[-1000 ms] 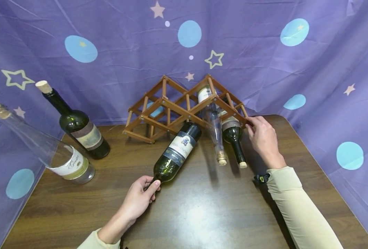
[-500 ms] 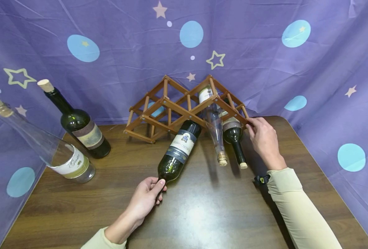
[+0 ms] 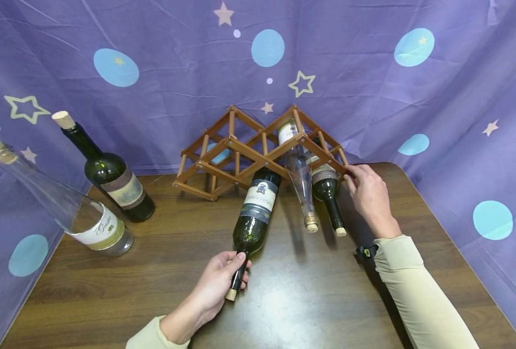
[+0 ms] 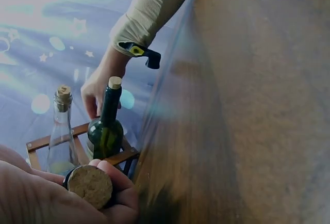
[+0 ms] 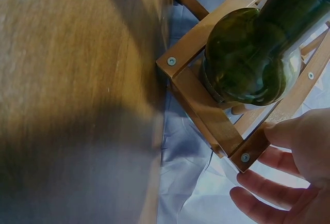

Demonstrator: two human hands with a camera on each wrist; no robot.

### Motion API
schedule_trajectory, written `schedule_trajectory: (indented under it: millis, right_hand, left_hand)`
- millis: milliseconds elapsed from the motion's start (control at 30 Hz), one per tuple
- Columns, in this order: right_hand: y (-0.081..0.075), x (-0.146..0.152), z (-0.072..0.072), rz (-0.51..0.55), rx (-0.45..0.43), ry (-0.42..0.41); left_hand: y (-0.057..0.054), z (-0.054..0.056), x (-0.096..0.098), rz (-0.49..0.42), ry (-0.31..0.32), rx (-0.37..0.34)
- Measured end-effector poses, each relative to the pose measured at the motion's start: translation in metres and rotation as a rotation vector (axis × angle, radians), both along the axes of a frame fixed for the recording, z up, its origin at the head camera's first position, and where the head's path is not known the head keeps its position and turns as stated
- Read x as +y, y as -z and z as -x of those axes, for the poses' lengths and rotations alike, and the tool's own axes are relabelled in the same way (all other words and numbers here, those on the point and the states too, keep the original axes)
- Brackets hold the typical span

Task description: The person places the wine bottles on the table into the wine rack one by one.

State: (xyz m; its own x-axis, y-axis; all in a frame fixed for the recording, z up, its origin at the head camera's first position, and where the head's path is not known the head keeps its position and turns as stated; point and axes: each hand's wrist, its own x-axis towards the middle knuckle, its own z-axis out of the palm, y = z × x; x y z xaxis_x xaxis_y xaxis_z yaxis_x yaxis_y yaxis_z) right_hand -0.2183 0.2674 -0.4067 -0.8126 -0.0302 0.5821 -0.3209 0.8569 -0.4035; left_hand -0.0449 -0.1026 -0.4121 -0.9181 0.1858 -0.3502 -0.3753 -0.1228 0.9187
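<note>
My left hand (image 3: 220, 278) grips the neck of a dark green wine bottle (image 3: 254, 213) with a white and blue label. The bottle's base end reaches in under the front of the wooden wine rack (image 3: 249, 156), and its cork points toward me. In the left wrist view that cork (image 4: 90, 187) shows between the fingers. My right hand (image 3: 368, 196) pinches the right end corner of the rack with thumb and fingers. Beside it lie a clear bottle (image 3: 300, 179) and a green bottle (image 3: 328, 188) in the rack, necks facing me.
On the left of the brown table (image 3: 109, 300) stand a tall clear corked bottle (image 3: 105, 232) and a dark green corked bottle (image 3: 120, 186). A purple curtain (image 3: 175, 72) with stars hangs right behind the rack.
My left hand has moved right, swinging the bottle's neck so that it lines up more with the rack's openings, its base end further under the rack. The right hand stays on the corner.
</note>
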Motion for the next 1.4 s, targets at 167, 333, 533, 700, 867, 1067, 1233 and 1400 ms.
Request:
schedule_trajectory:
  millis: [167,333,533,700,867,1067,1233,1400]
  right_hand:
    - [0.004,-0.001,-0.001,-0.004,-0.014,-0.008]
    - [0.006,-0.002,-0.002,-0.009,-0.013,-0.015]
    - [0.005,-0.003,-0.002,-0.006,-0.013,-0.022]
    - [0.001,-0.003,0.0,0.0,-0.019,-0.008]
    - [-0.003,-0.001,0.002,0.006,-0.004,-0.008]
    - [-0.005,0.0,0.004,0.01,0.0,-0.009]
    - [-0.005,-0.001,0.004,0.01,-0.012,-0.009]
    - [-0.002,-0.001,0.002,0.011,-0.035,-0.007]
  left_hand:
    - [0.003,0.001,0.003,-0.031,0.015,-0.01]
    - [0.007,0.002,0.008,-0.07,0.028,-0.026]
    - [0.008,0.005,0.014,-0.114,0.065,-0.026]
    - [0.007,0.011,0.019,-0.132,0.095,-0.007]
    - [0.005,0.017,0.025,-0.144,0.112,0.0]
    - [0.001,0.021,0.029,-0.16,0.108,-0.018]
    - [-0.001,0.026,0.033,-0.171,0.09,-0.031]
    - [0.0,0.03,0.036,-0.175,0.062,-0.033]
